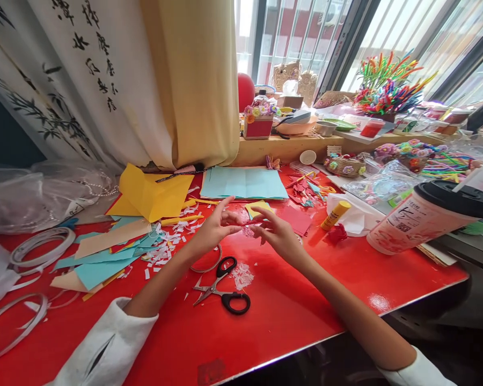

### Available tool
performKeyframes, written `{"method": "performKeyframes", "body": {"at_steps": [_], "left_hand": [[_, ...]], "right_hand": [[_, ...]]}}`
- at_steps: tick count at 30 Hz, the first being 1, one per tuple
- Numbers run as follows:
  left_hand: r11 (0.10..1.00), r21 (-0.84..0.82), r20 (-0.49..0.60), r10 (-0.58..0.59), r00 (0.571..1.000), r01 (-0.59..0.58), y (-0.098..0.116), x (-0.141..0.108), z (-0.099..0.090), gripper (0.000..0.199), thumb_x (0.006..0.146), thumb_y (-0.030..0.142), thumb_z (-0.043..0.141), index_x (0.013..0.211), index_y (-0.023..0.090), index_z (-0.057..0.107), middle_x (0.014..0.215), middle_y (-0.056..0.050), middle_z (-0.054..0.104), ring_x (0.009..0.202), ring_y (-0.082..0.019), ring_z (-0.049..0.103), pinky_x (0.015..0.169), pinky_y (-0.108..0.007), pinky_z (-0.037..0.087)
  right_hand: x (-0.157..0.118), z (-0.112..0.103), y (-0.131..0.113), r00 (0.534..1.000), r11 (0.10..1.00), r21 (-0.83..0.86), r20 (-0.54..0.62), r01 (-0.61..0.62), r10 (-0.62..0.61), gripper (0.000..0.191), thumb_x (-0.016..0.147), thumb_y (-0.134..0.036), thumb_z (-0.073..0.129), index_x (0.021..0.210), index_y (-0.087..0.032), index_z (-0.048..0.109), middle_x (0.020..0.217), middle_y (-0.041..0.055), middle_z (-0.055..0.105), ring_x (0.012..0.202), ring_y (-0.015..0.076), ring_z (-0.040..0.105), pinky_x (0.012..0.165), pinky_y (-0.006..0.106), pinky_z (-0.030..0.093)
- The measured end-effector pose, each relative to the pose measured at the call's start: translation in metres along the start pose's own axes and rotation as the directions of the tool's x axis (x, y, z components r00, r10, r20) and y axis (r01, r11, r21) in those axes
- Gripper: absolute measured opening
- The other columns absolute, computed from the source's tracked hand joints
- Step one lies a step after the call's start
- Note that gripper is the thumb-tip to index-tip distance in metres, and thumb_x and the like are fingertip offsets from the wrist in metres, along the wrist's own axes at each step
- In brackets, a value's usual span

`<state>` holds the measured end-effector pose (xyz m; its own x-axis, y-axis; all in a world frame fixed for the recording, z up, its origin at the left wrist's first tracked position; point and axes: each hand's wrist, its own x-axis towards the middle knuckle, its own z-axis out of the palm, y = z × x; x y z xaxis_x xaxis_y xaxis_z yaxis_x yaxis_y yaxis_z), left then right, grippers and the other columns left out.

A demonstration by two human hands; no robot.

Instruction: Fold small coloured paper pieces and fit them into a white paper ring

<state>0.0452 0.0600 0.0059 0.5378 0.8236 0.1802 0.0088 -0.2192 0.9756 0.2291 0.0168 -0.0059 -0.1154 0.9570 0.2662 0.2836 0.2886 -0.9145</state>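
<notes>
Near the middle of the red table, my left hand (pixel 217 228) and my right hand (pixel 277 230) hold a thin red strip (pixel 251 222) between them, its ends pinched in the fingertips. Black-handled scissors (pixel 221 289) lie just below the hands, beside a small pile of white and pink scraps (pixel 242 275). Behind the fingers are a small yellow paper (pixel 257 207) and red paper squares (pixel 295 220). A light blue folded paper (pixel 244 183) lies farther back.
Yellow paper (pixel 153 195), blue and tan strips (pixel 104 252) and tape rolls (pixel 42 246) lie left. A glue stick (pixel 336 215) and a large drink cup (pixel 426 214) stand right. Craft items crowd the windowsill (pixel 251 153).
</notes>
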Motion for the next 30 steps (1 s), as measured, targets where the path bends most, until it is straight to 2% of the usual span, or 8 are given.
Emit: {"method": "performKeyframes", "body": {"at_steps": [4,7,11,16,20,24,27,30], "left_hand": [[0.988,-0.099,0.08,-0.114,0.99,0.121,0.01,-0.002,-0.002,0.069,0.071,0.022,0.064,0.131,0.02,0.031,0.088,-0.002,0.057,0.083,-0.013,0.055,0.078,-0.03,0.042],[0.991,-0.046,0.118,-0.12,0.986,0.127,0.016,-0.004,0.0,0.05,0.073,0.03,0.063,0.119,0.02,0.046,0.095,-0.004,0.058,0.088,-0.015,0.056,0.08,-0.031,0.042],[0.991,0.131,-0.049,0.017,0.999,-0.01,0.023,-0.005,0.006,0.023,0.076,0.035,0.058,0.091,0.018,0.06,0.099,-0.005,0.059,0.09,-0.015,0.054,0.08,-0.028,0.04],[0.997,0.031,-0.111,0.08,0.991,-0.077,0.027,-0.004,0.008,0.018,0.075,0.033,0.06,0.079,0.016,0.057,0.075,-0.001,0.058,0.071,-0.012,0.052,0.068,-0.025,0.041],[0.995,0.025,-0.109,0.099,0.989,-0.097,0.028,-0.005,0.01,0.014,0.078,0.031,0.058,0.083,0.017,0.057,0.08,-0.001,0.059,0.077,-0.012,0.054,0.072,-0.025,0.042],[0.996,0.03,-0.021,0.084,0.996,-0.084,0.03,-0.008,0.013,0.032,0.078,0.028,0.057,0.11,0.024,0.053,0.104,-0.004,0.057,0.095,-0.015,0.053,0.083,-0.029,0.043],[0.998,0.001,0.074,0.059,0.995,-0.06,0.031,-0.01,0.015,0.046,0.078,0.025,0.056,0.123,0.025,0.044,0.093,-0.003,0.059,0.083,-0.014,0.056,0.077,-0.029,0.045],[0.997,-0.027,-0.005,0.067,0.998,-0.067,0.031,-0.009,0.017,0.042,0.076,0.024,0.059,0.117,0.021,0.048,0.082,-0.001,0.057,0.075,-0.012,0.055,0.073,-0.027,0.045]], "right_hand": [[0.0,-0.003,-0.006,0.998,0.972,0.23,0.026,0.047,-0.055,0.029,0.08,-0.037,0.056,0.102,-0.017,0.059,0.067,0.0003,0.055,0.057,0.0106,0.053,0.05,0.023,0.045],[0.0,-0.004,-0.005,0.999,0.958,0.284,-0.02,0.042,-0.037,0.025,0.082,-0.038,0.052,0.09,-0.016,0.063,0.066,0.0002,0.053,0.055,0.009,0.05,0.049,0.023,0.042],[0.003,-0.007,-0.002,0.998,0.96,0.28,-0.06,-0.009,0.026,0.029,0.083,-0.042,0.05,0.084,-0.015,0.063,0.072,0.0008,0.053,0.053,0.0068,0.048,0.049,0.022,0.041],[0.002,-0.006,-0.006,0.997,0.953,0.292,0.026,-0.08,0.075,0.027,0.079,-0.04,0.057,0.093,-0.017,0.058,0.064,-0.002,0.054,0.048,0.0065,0.045,0.043,0.02,0.033],[0.0,-0.005,-0.007,0.985,0.951,0.267,0.119,-0.153,0.125,0.026,0.077,-0.039,0.058,0.075,-0.014,0.059,0.063,-0.0013,0.054,0.048,0.0047,0.042,0.042,0.018,0.028],[0.002,-0.007,-0.005,0.937,0.925,0.286,0.311,-0.252,0.159,0.029,0.078,-0.04,0.058,0.085,-0.012,0.064,0.059,-0.0022,0.052,0.044,0.0036,0.04,0.041,0.018,0.027],[0.002,-0.007,-0.005,0.862,0.877,0.324,0.476,-0.354,0.171,0.03,0.078,-0.04,0.059,0.087,-0.012,0.063,0.058,-0.0025,0.053,0.04,0.0035,0.042,0.037,0.018,0.027],[0.0,-0.004,-0.006,0.868,0.774,0.469,0.453,-0.425,0.203,0.028,0.078,-0.039,0.059,0.094,-0.015,0.06,0.061,-0.0018,0.056,0.039,0.0035,0.044,0.035,0.016,0.028]]}}
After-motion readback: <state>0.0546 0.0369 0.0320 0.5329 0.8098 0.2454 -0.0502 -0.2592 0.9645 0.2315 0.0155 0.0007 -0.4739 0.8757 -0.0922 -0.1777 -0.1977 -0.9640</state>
